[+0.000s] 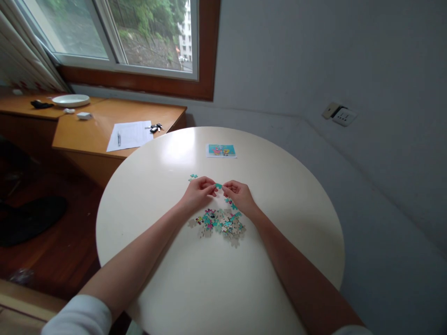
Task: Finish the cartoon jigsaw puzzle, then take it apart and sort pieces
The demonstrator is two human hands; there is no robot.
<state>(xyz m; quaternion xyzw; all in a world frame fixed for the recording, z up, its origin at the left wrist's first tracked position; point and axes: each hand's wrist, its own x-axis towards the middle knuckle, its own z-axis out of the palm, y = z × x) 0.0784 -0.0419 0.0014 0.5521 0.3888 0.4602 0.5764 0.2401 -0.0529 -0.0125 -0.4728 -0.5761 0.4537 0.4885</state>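
Note:
My left hand (198, 191) and my right hand (239, 195) meet over the round cream table (167, 260), fingertips pinched together on a small teal puzzle piece (218, 185) held between them. Just below the hands lies a loose heap of puzzle pieces (220, 223), teal, pink and grey, some face down. A couple of joined teal pieces (193, 177) lie apart, to the left of my left hand. A small picture card (221, 150) with a blue cartoon image lies farther back on the table.
A wooden desk (91, 135) stands behind the table on the left, with a sheet of paper and pen (129, 135), keys (154, 127) and a white plate (71, 100). A window (122, 32) is above it. A grey wall with a socket (340, 114) runs along the right.

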